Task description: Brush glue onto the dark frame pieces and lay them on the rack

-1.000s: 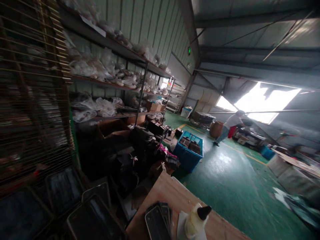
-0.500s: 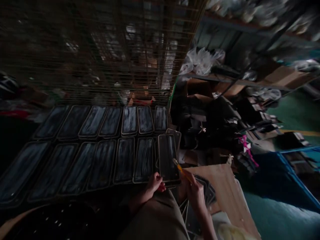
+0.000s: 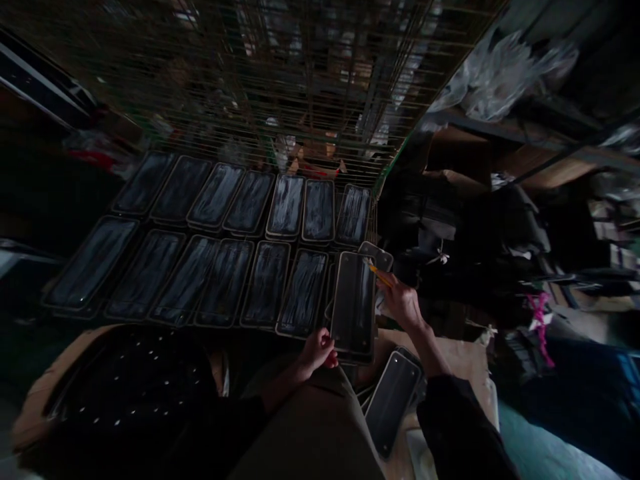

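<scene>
My left hand grips the near end of a dark oblong panel with a pale rim, holding it above my lap. My right hand is closed on a small brush with a yellow handle, whose tip rests on the panel's far right corner. Two rows of several like panels, streaked with whitish smears, lie side by side on a wire rack just left of the held one. More dark panels are stacked on a wooden board by my right forearm.
A wire-mesh rack rises behind the panels. Shelves with plastic bags and cardboard boxes stand at the right, above dark clutter and pink ribbon. A dark spotted garment lies at lower left.
The view swung from the workshop floor down to the rack. Since half a second ago my right hand has moved the brush up from mid-panel to the panel's far corner.
</scene>
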### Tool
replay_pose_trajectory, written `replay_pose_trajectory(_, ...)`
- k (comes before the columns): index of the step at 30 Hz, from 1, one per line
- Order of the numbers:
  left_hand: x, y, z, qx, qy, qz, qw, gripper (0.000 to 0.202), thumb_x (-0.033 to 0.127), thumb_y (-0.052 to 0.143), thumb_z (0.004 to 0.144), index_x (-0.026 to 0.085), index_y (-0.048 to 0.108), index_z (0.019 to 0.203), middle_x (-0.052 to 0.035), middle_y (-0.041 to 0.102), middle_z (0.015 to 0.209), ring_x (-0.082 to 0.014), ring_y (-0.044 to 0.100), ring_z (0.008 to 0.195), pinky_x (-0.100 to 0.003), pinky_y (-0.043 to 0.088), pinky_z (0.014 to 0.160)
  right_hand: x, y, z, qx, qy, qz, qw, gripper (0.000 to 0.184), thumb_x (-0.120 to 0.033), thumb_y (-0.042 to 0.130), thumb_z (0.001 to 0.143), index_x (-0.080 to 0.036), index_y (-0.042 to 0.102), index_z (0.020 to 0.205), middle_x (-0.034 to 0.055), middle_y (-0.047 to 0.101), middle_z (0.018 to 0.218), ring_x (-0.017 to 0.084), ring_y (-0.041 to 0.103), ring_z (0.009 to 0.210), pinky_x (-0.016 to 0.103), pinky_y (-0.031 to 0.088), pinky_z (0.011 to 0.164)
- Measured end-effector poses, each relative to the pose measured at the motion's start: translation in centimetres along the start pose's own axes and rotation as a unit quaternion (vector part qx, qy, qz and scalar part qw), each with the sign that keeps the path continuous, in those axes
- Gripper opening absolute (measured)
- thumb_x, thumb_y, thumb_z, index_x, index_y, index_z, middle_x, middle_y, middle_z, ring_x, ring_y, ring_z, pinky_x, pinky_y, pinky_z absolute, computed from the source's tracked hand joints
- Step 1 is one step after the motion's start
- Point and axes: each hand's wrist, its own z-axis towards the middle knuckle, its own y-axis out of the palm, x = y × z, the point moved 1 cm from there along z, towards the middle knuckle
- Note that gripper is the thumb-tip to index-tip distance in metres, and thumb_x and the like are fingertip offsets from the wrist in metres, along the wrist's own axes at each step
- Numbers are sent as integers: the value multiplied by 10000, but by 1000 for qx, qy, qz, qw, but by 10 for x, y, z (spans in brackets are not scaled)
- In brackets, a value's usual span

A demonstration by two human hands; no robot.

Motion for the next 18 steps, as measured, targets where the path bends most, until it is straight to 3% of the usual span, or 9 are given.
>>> replay_pose_trajectory(4,-2,0,2,4,-10,-17,1000,379,472,648,799,195,394,849,40,585,551,-154,623,418,-228,485,385,10,11,15,-18,1,-43,999,306,-301,407,992,-193,589,1213,65,729,1022,188,706,858,236,515,665)
replay_pose_trajectory(7,1,0,1,9,-21,-28,999,379,469,646,798,194,394,860,37,590,556,-157,628,424,-234,492,397,14,16,5,-37,5,-59,998,314,-307,396,992,-189,603,1195,65,734,979,181,703,780,232,501,611)
replay_pose_trajectory(18,7,0,-5,8,-37,-60,997,406,481,681,776,190,410,860,40,593,547,-150,634,429,-214,487,402,-9,15,-113,-123,46,14,991,324,-319,384,999,-234,560,1258,62,723,988,193,702,813,291,560,681)
